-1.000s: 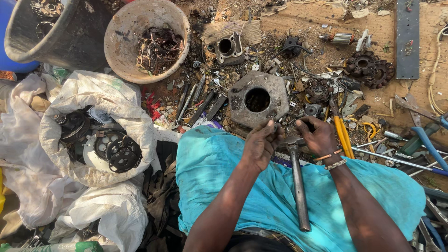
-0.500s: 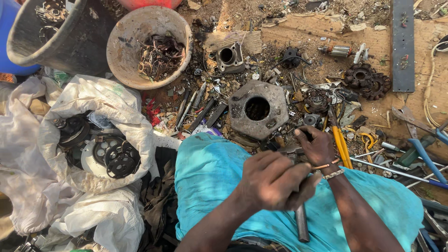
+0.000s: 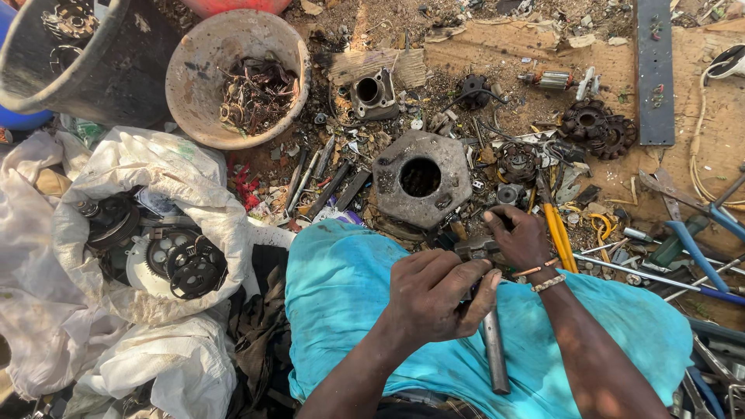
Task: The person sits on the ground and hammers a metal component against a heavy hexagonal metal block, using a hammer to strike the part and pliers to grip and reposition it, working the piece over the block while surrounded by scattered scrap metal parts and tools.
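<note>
Since a second ago, I'm seeing the left hand (image 3: 438, 295) drawing back over the turquoise cloth (image 3: 341, 310), clenching the metal rod (image 3: 494, 349). Right hand (image 3: 518, 240) is gripping a small metal part (image 3: 477, 248) beside the hexagonal casting (image 3: 423, 178).

Head view: the left hand (image 3: 434, 299) is gripping a grey metal bar (image 3: 495, 353) lying over a turquoise cloth (image 3: 349, 310); the right hand (image 3: 518, 239) is pressing a small metal part (image 3: 475, 249) beside a hexagonal casting (image 3: 421, 178). A bowl (image 3: 194, 77) of wire scrap is sitting beyond.

A metal plate (image 3: 421, 178) lies ahead of both hands, a bowl (image 3: 186, 85) far left, sacks (image 3: 155, 178) beside the lap.
</note>
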